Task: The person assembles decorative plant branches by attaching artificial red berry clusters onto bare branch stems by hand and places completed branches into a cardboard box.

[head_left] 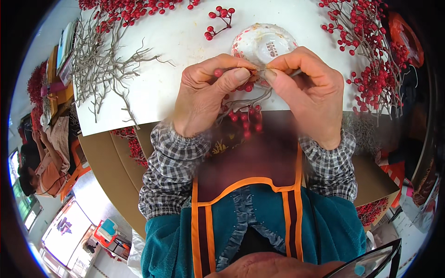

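Note:
My left hand [204, 90] is closed in a pinch on a sprig of red artificial berries, with one berry [218, 72] showing beside the fingers. My right hand [310, 90] pinches at the same spot, its thumb and fingertip meeting the left fingertips around a grey twig [255, 99]. The twig curves down below both hands, and a cluster of red berries [245, 118] hangs there over my apron. The exact joint between the fingertips is too small to make out. Just behind the hands stands a white bowl [243, 39] with a red pattern, apparently upside down.
Bare grey branches [111, 67] lie at the left of the white tabletop [185, 37]. A small berry sprig [220, 23] lies at the back. Berry branches [366, 51] are heaped at the right. Cardboard [111, 162] sits below the table edge. Another person [48, 157] sits far left.

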The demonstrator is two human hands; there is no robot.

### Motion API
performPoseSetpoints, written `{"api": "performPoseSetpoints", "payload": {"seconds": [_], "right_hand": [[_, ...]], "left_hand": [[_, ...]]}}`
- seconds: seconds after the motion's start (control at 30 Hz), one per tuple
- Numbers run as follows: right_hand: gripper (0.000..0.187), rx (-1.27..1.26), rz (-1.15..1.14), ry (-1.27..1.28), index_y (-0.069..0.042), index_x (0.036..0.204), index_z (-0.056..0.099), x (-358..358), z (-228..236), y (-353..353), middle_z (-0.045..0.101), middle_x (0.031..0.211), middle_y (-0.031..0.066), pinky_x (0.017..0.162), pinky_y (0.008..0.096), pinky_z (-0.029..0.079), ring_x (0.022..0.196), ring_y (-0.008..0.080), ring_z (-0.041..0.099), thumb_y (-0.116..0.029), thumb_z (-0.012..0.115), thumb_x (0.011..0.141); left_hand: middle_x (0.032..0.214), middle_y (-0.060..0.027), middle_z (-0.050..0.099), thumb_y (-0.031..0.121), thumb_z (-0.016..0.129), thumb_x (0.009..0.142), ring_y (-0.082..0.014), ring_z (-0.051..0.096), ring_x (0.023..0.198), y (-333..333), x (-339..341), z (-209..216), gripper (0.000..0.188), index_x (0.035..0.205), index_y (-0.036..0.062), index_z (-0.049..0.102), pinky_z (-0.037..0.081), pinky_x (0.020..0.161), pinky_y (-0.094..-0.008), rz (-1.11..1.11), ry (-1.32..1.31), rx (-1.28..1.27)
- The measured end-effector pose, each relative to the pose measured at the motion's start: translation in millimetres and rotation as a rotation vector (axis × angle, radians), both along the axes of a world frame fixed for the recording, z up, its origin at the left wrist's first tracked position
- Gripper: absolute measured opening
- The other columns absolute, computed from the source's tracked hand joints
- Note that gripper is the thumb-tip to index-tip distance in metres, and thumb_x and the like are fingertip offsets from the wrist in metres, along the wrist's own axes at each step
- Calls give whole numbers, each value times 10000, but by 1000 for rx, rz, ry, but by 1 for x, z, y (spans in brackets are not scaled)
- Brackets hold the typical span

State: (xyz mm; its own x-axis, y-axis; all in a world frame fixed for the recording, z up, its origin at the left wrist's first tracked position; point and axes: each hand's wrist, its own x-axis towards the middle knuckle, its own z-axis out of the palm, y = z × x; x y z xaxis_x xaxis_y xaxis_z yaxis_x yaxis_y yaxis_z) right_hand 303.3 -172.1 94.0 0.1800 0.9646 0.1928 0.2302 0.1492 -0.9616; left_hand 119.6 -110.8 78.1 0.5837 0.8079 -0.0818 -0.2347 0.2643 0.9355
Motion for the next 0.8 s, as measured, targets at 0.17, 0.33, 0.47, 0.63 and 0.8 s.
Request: {"api": "performPoseSetpoints", "payload": {"seconds": [0.17,0.33,0.47,0.63,0.8], "right_hand": [[67,4,12,23,-11,871,662,2,-3,0,592,794,3,501,201,351,572,28,437,-41,684,815],[73,11,1,32,-11,880,660,1,-4,-1,594,795,0,507,200,354,571,27,435,-44,684,820],[69,6,7,56,-4,875,656,1,-4,-3,608,779,-3,519,198,366,568,26,443,-42,682,823],[61,16,-6,60,0,865,655,0,-2,-2,610,757,-11,529,194,372,561,26,452,-38,678,823],[54,18,0,34,4,858,653,0,-3,-2,607,753,-7,529,197,375,560,33,461,-25,670,816]], "left_hand": [[952,-51,706,111,630,931,-98,638,872,0,1,1,160,1048,26,698,547,784,-248,-11,-3,13],[999,-110,680,116,634,926,-171,635,943,-1,1,2,205,1059,-37,666,489,908,-313,-12,19,-15],[958,-49,705,112,634,928,-103,638,877,-1,4,-3,171,1053,12,694,530,811,-247,-5,2,25],[998,-117,677,121,630,928,-192,649,946,0,2,-1,213,1056,-47,658,501,904,-325,-8,31,11],[977,-85,688,108,633,924,-152,644,915,0,5,-3,182,1046,-20,676,516,863,-290,3,17,34]]}}
